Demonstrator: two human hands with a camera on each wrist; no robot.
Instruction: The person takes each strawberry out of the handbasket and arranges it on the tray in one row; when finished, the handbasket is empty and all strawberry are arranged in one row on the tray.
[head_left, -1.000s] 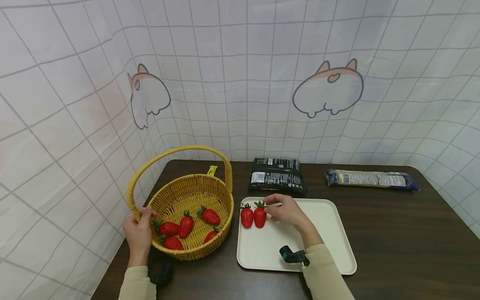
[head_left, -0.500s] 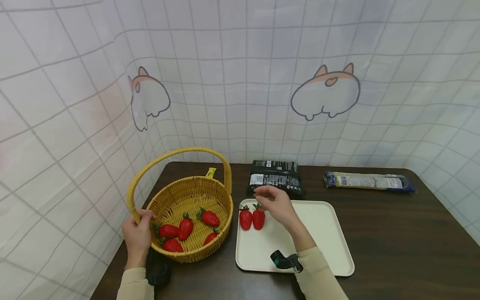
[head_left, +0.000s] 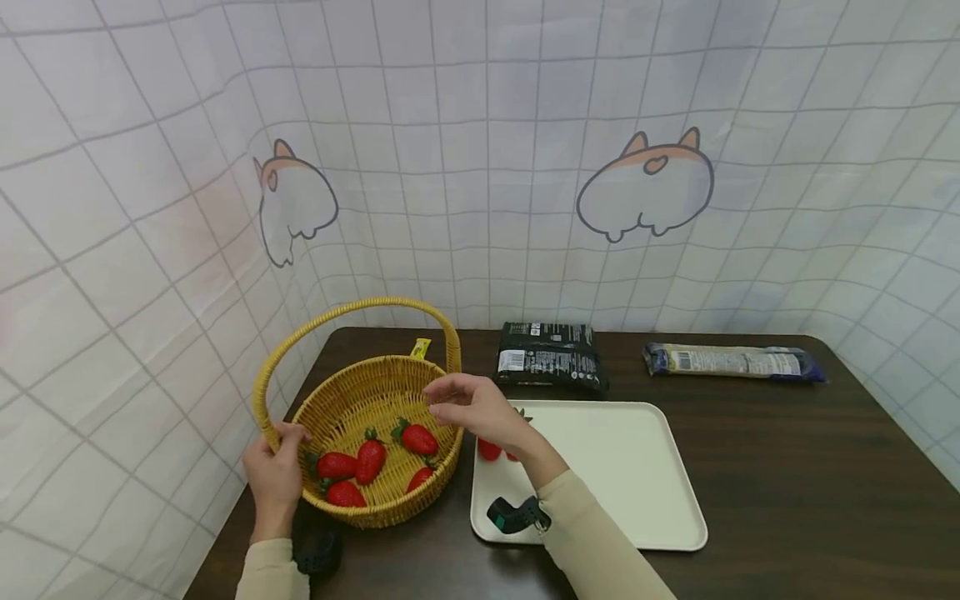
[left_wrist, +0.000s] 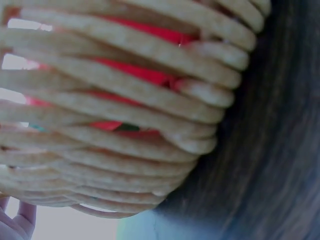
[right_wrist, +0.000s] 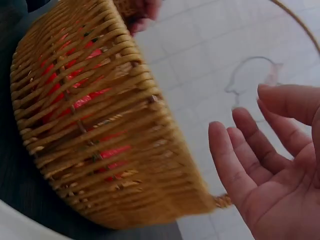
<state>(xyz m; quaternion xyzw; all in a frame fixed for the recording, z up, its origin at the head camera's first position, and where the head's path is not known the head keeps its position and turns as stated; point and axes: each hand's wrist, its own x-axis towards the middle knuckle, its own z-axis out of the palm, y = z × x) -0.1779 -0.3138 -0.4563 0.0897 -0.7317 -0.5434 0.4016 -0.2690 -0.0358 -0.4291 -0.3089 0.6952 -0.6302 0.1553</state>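
My left hand (head_left: pixel 273 475) grips the yellow wicker basket (head_left: pixel 360 375) at its left side, where the arched handle meets the rim. Several red strawberries (head_left: pixel 371 461) with green leaves lie inside it. Over the basket's right rim hovers my right hand (head_left: pixel 480 410), holding nothing, its fingers loosely bent and spread in the right wrist view. Two more strawberries (head_left: pixel 489 451) lie at the left end of the cream tray (head_left: pixel 600 475), partly hidden by my right hand. In the left wrist view, the woven basket wall (left_wrist: pixel 125 110) fills most of the picture, with red showing through its gaps.
A black packet (head_left: pixel 551 358) lies behind the tray, and a long clear-and-blue packet (head_left: pixel 735 362) sits at the back right. Behind the basket is a small yellow wrapper (head_left: pixel 421 347). A gridded cloth (head_left: pixel 480 208) hangs around the back and sides of the dark table (head_left: pixel 795 467).
My right hand has left the strawberries on the tray, rising and moving left to the basket's right rim. The left hand keeps its grip, and the strawberries stay where they were.
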